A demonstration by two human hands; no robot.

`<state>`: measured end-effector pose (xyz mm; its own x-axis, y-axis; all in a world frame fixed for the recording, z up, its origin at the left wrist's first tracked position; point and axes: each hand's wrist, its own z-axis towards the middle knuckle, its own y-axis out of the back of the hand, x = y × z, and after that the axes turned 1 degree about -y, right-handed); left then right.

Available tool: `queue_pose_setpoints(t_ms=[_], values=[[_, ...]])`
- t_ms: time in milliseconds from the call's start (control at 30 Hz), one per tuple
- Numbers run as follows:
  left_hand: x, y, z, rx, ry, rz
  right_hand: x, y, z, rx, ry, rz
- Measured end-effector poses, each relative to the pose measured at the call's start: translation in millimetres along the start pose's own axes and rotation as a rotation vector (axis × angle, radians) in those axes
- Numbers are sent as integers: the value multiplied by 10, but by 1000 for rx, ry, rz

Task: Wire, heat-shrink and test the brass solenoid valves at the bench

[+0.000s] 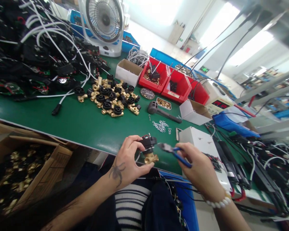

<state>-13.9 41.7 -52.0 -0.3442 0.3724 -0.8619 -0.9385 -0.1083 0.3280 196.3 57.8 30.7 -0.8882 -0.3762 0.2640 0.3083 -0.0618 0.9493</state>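
Observation:
My left hand is closed round a brass valve with a black plastic head on top, held above the front edge of the green bench. In my right hand are blue-handled pliers. Their metal jaws point left and sit close beside the valve's black head; I cannot tell whether they touch it. Behind my hands lies a scatter of small silver clips. A dark grey mallet-like tool rests just beyond the clips.
Brass valves with black caps are heaped at centre left. Red bins, a white carton and a fan stand behind. A grey box is right of my hands. Black housings with white cables crowd the left.

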Motion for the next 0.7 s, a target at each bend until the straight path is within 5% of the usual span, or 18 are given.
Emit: queue_pose_setpoints(t_ms=[100, 267, 400, 533, 700], values=[[-2, -4, -3, -1, -3, -3, -12, -15, -12, -275, -57, 66], [10, 10, 1, -10, 5, -3, -5, -129, -27, 185, -28, 77], [23, 10, -2, -4, -2, -12, 18, -109, -8, 139, -33, 319], [33, -8, -11, 6, -45, -5, 47, -196, 32, 318, 146, 451], [18, -10, -16, -29, -42, -37, 30, -308, 95, 324, 218, 510]])
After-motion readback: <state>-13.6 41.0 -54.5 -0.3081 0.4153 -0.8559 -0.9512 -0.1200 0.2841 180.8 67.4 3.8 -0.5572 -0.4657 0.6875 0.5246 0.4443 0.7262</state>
